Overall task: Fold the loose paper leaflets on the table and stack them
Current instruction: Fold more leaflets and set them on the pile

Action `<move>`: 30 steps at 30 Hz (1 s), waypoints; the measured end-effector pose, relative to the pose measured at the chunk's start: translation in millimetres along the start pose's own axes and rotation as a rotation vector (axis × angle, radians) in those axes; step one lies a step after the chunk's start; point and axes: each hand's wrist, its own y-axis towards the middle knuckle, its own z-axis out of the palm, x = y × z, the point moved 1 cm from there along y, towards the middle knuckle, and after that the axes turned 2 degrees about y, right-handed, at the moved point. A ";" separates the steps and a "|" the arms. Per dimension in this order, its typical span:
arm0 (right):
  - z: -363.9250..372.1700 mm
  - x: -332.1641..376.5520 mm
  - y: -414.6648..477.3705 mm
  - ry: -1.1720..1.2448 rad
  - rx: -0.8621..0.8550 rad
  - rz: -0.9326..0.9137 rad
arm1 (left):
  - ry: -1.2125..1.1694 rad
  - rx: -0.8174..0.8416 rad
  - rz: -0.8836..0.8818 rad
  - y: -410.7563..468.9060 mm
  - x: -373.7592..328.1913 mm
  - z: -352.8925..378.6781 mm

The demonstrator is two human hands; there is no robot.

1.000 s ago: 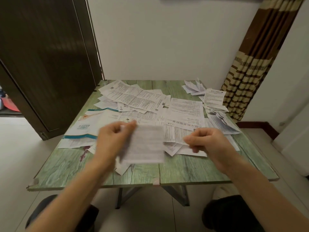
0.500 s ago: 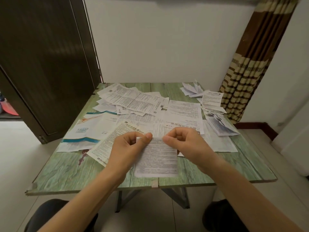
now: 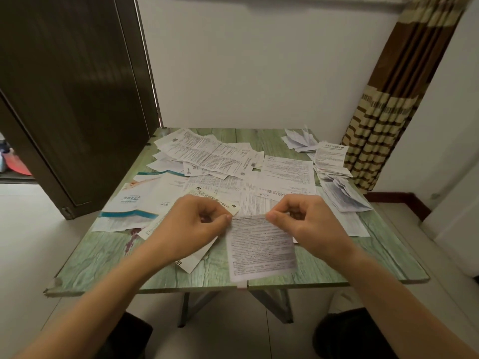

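Fingers [image 3: 285, 206] of left hand [image 3: 191, 225] and right hand [image 3: 312, 225] half behind blurred leaflet [image 3: 261, 251]

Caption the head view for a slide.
Left hand and right hand pinch the top edge of a printed leaflet over the green table strewn with loose leaflets.

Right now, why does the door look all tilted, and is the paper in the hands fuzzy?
Head view: the wide-angle lens makes the door and curtain lean near the edges; the leaflet pinched by the left hand and right hand looks soft, small print unreadable; dim light, no glare.
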 end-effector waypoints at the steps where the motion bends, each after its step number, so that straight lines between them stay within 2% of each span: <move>1: -4.1 -1.8 -0.4 0.017 -0.019 0.017 | 0.012 -0.009 -0.019 -1.8 2.7 -5.5; 4: -18.3 -7.9 -1.2 0.094 -0.085 0.076 | -0.077 -0.116 -0.136 -3.7 17.3 -26.1; 7: -11.5 -9.2 -1.8 0.117 -0.033 0.095 | -0.247 -0.171 -0.158 -3.2 14.9 -26.5; 12: 8.3 -0.5 4.5 0.113 -0.018 0.049 | -0.290 0.029 -0.112 -1.6 -7.3 14.3; 16: 6.5 -2.1 3.4 0.116 -0.027 0.070 | -0.363 0.003 -0.108 -0.8 -9.5 29.3; 24: -8.9 -16.5 -1.5 0.384 -0.038 0.217 | -0.397 0.058 -0.128 5.9 -15.3 36.6; 30: -19.9 -28.7 -1.2 0.486 -0.199 0.257 | -0.589 0.194 -0.273 8.7 -17.8 41.7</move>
